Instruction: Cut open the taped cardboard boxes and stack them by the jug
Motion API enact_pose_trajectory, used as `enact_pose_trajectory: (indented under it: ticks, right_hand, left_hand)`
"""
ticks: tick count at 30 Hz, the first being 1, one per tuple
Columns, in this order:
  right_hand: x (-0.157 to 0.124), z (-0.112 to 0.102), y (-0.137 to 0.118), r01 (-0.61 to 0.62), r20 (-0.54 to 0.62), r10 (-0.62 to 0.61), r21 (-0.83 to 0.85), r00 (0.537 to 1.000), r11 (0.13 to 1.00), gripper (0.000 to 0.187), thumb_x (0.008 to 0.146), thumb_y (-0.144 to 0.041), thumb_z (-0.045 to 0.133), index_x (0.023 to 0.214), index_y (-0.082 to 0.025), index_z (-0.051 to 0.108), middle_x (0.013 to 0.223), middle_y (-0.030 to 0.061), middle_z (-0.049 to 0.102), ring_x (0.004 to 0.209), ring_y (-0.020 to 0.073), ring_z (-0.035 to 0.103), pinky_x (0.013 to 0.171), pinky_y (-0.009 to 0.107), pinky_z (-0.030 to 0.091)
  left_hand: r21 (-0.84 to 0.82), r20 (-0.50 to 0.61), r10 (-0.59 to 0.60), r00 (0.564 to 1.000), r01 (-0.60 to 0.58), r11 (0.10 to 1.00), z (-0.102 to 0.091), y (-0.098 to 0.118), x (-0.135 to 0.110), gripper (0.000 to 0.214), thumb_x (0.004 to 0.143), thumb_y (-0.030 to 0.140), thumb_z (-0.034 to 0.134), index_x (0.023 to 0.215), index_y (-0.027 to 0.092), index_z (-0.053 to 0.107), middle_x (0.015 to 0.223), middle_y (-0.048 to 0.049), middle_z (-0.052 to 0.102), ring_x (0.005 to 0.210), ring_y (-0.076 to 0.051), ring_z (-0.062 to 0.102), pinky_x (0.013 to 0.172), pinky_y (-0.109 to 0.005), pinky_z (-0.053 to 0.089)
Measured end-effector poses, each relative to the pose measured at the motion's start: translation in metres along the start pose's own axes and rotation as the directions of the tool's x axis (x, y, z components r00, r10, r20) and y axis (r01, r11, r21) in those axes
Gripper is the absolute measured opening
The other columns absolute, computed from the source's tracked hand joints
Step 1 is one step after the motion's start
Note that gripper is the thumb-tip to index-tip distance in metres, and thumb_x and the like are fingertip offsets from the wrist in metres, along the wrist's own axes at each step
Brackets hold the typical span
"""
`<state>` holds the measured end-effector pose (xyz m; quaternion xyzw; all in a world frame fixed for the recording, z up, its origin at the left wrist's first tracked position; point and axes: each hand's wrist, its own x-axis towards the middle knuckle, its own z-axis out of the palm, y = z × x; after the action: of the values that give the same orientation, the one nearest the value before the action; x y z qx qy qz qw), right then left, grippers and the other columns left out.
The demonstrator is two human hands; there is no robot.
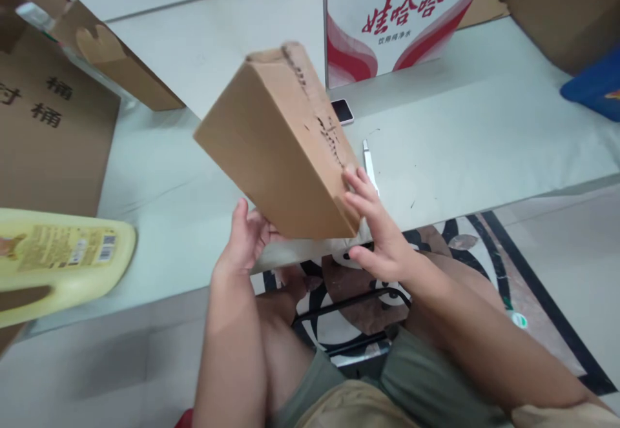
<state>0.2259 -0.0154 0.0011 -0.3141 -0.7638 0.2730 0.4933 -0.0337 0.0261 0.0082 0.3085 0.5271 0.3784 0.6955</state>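
Note:
A brown cardboard box [276, 144] is held tilted above the near edge of the pale table [460, 144], its far end raised. A ragged torn seam runs along its upper right edge. My left hand [245, 237] cups the box's lower left underside with curled fingers. My right hand [375, 224] presses its fingers against the lower right side near the seam. Behind the box on the table lie a white utility knife [369, 160] and a phone [342, 110].
A white and red printed carton [392, 18] stands at the back. Brown cardboard boxes [53, 124] fill the left side. A yellow jug [62, 257] lies at the near left. A blue object [593, 86] sits far right. A patterned floor and my knees are below.

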Motion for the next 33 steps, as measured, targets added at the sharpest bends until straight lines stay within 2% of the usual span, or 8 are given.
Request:
enact_pose_trajectory:
  ticks: [3,7,12,18,23,28,30,33]
  right_hand:
    - [-0.001,-0.004,0.001,0.0,-0.098,0.004,0.045,0.995,0.999,0.072,0.098,-0.046,0.058,0.163,-0.038,0.027,0.167,0.0064,0.042,0.158,0.0305,0.035,0.129,0.06,0.033]
    - [-0.003,-0.009,0.004,-0.02,-0.135,0.021,0.011,0.991,1.0,0.065,0.097,-0.035,0.059,0.158,-0.032,0.037,0.153,0.011,0.055,0.144,0.029,0.053,0.12,0.053,0.047]
    - [-0.002,-0.012,0.009,-0.077,-0.155,0.07,-0.042,0.985,0.996,0.057,0.098,-0.032,0.057,0.152,-0.031,0.041,0.148,0.0125,0.057,0.14,0.0285,0.056,0.116,0.052,0.05]
    - [0.0,-0.01,0.009,-0.062,-0.102,0.058,-0.04,0.993,0.997,0.057,0.098,-0.034,0.054,0.153,-0.029,0.038,0.149,0.0135,0.055,0.142,0.0285,0.054,0.119,0.052,0.048]
    - [-0.001,-0.002,0.017,-0.259,-0.151,0.233,-0.184,0.961,0.948,0.062,0.098,-0.04,0.054,0.157,-0.028,0.037,0.168,0.0152,0.033,0.157,0.0332,0.034,0.126,0.06,0.036]
    - [0.0,0.006,0.028,-0.243,-0.027,0.241,-0.108,0.97,0.964,0.069,0.098,-0.046,0.053,0.162,-0.033,0.029,0.17,0.0118,0.034,0.158,0.0319,0.034,0.124,0.06,0.039]
    - [0.0,0.007,0.029,-0.229,-0.031,0.227,-0.091,0.973,0.969,0.07,0.099,-0.044,0.052,0.163,-0.034,0.026,0.17,0.0108,0.035,0.157,0.0314,0.036,0.123,0.059,0.041]
    - [-0.002,0.009,0.031,-0.215,-0.051,0.211,-0.089,0.976,0.972,0.071,0.099,-0.042,0.052,0.164,-0.036,0.023,0.17,0.0102,0.035,0.156,0.0309,0.038,0.123,0.059,0.041]
  left_hand:
    - [0.133,0.05,-0.084,0.995,0.077,0.988,0.005,-0.006,0.003,0.09,0.079,0.09,0.043,0.119,0.014,0.072,0.103,-0.0203,0.078,0.095,-0.035,0.075,0.069,-0.038,0.06]
    - [0.095,-0.165,-0.005,0.986,0.021,0.995,0.015,-0.002,0.01,0.062,0.091,0.065,0.055,0.131,0.019,0.065,0.123,-0.016,0.075,0.092,-0.027,0.073,0.066,-0.035,0.06]
    - [0.004,-0.327,0.089,0.941,-0.093,0.996,0.028,0.004,0.013,0.037,0.094,0.045,0.058,0.112,0.015,0.071,0.111,-0.0132,0.077,0.083,-0.021,0.072,0.064,-0.029,0.058]
    - [-0.05,-0.351,0.06,0.935,-0.083,0.995,0.026,0.004,0.01,0.033,0.097,0.038,0.053,0.111,0.014,0.071,0.103,-0.0118,0.078,0.087,-0.022,0.074,0.073,-0.034,0.063]
    - [0.005,-0.359,0.06,0.931,-0.062,0.998,0.015,0.002,0.01,0.011,0.086,0.018,0.065,0.094,0.014,0.071,0.085,-0.0065,0.075,0.071,-0.014,0.069,0.063,-0.023,0.059]
    - [0.057,-0.286,0.017,0.958,-0.001,0.998,0.019,-0.001,0.014,0.032,0.078,0.015,0.068,0.11,0.015,0.067,0.09,-0.007,0.074,0.071,-0.014,0.069,0.067,-0.025,0.058]
    - [0.132,-0.367,0.118,0.923,-0.074,0.988,0.018,-0.002,0.016,0.044,0.081,0.02,0.066,0.125,0.019,0.063,0.107,-0.0093,0.074,0.079,-0.015,0.07,0.069,-0.024,0.057]
    - [0.321,-0.548,0.375,0.748,-0.226,0.92,0.01,-0.002,0.016,0.049,0.086,0.029,0.062,0.135,0.027,0.057,0.135,-0.0095,0.065,0.11,-0.019,0.068,0.082,-0.026,0.056]
